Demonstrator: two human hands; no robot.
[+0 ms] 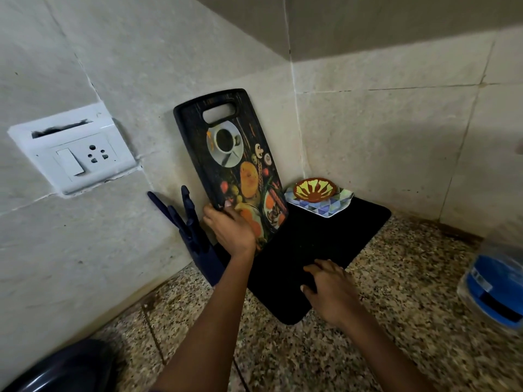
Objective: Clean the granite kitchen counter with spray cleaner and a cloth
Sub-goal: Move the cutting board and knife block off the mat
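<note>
Pale stone-look wall tiles (141, 52) are filling most of the view, meeting in a corner behind a speckled granite bench (396, 321). Lying flat on the bench in that corner is a black mat (311, 239), its near rounded corner reaching out over the granite.

Standing upright on the mat's left edge and leaning back toward the wall is a dark chopping board (226, 154) printed with a coffee cup, fruit and vegetables, its handle slot at the top. The left hand (230, 230) is gripping the board at its lower edge, the thumb lying on the printed face and the fingers (209, 215) wrapping round the left side. The right hand (329, 290) is resting palm down on the near part of the mat, its fingers spread and loosely curled, holding nothing.

A white switch and socket plate (73, 151) is sitting on the left wall. At the right edge a blurred clear container with a blue band (495, 281) is standing on the bench. Just left of the board, a dark blue knife block (203, 256) is standing against the wall with several handles sticking up. Behind the mat's far end, a patterned blue plate (331, 205) is carrying a small brown bowl (314, 188) painted yellow inside. No spray cleaner or cloth can be made out for certain.
</note>
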